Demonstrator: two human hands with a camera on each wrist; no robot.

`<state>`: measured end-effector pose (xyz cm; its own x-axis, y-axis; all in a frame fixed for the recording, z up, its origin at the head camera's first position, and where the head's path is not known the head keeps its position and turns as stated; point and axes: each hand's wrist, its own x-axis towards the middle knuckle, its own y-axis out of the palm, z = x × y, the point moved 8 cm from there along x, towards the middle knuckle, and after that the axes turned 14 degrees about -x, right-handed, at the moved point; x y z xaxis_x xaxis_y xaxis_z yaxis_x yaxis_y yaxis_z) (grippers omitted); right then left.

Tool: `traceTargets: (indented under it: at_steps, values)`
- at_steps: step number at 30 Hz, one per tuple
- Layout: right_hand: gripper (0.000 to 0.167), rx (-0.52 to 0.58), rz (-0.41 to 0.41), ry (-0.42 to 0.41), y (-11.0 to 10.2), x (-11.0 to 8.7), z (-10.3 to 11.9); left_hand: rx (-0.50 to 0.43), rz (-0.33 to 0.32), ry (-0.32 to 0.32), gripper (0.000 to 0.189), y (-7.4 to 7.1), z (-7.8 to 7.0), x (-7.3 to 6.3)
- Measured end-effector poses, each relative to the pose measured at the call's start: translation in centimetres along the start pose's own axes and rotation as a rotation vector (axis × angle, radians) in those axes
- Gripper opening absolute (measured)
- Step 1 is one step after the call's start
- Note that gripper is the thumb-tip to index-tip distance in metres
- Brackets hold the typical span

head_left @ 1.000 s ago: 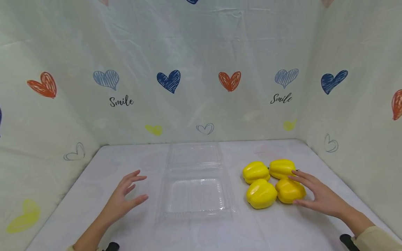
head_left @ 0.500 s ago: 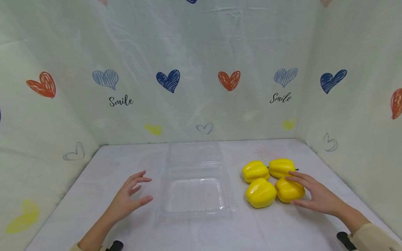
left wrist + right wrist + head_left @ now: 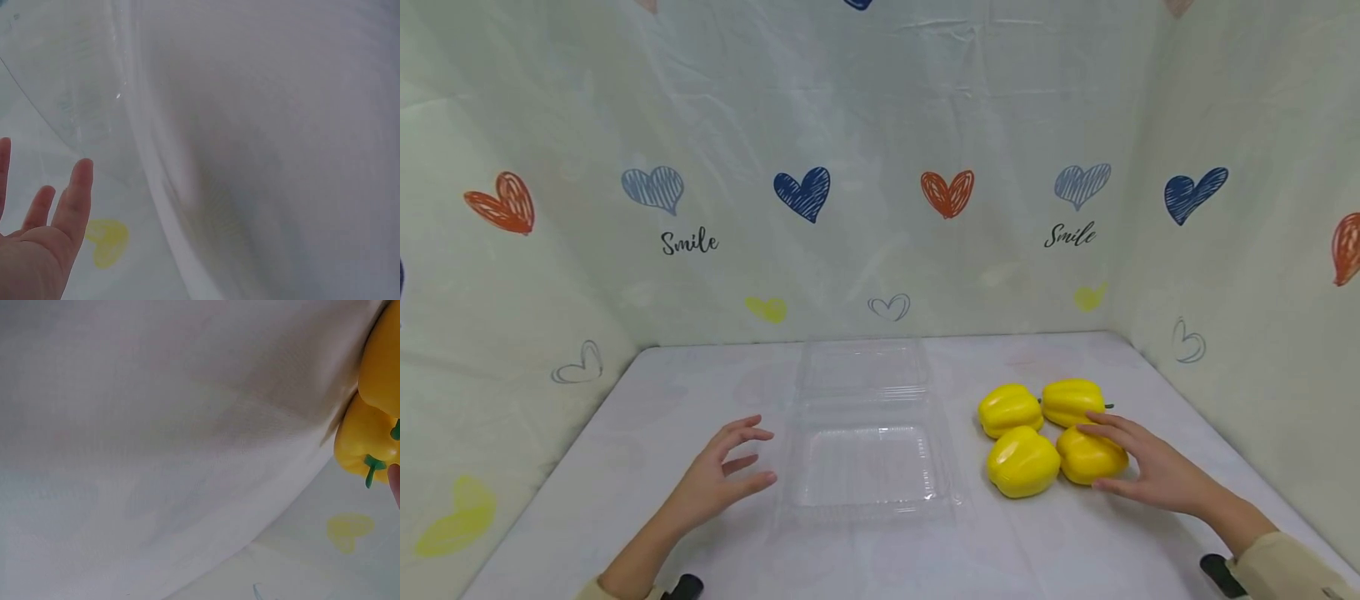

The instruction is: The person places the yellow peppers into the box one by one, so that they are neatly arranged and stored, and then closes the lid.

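Observation:
My left hand [image 3: 718, 475] hovers left of a clear plastic clamshell box [image 3: 865, 510], fingers spread and nothing in them. The box lies with its lid [image 3: 865, 367] folded back toward the wall. Several yellow bell peppers form a cluster to its right. At the near right bell pepper [image 3: 1090, 457], my right hand [image 3: 1157, 467] reaches around the right side, fingers and thumb apart and overlapping it in the head view. In the right wrist view, a fingertip [image 3: 394, 481] shows beside a bell pepper [image 3: 356, 440] with a green stem.
The other bell peppers are the near left [image 3: 1022, 462], far left [image 3: 1009, 410] and far right [image 3: 1072, 402] ones. A white cloth [image 3: 700, 375] covers the table. Heart-printed sheeting [image 3: 880, 125] hangs behind and at both sides.
My left hand has moved right, closer to the clear box. The right hand has shifted slightly left over the near right bell pepper. Box and peppers stay in place.

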<state>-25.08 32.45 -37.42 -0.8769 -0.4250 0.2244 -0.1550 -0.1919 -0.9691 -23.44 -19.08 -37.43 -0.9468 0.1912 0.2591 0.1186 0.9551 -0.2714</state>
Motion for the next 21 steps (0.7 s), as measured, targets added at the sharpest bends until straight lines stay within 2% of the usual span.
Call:
traceTargets:
  at_steps: [11,16,21]
  values:
    - [0.062,-0.025,-0.043,-0.046,-0.3,0.0,0.4,-0.113,0.01,-0.081,0.045,0.8,0.6,0.5]
    - [0.062,-0.02,-0.039,-0.057,-0.4,0.1,0.5,-0.123,0.012,-0.145,0.048,1.0,1.1,0.5]
    - [0.061,-0.018,-0.051,-0.07,-0.6,0.2,0.7,-0.107,0.034,-0.156,0.049,1.3,1.2,0.6]
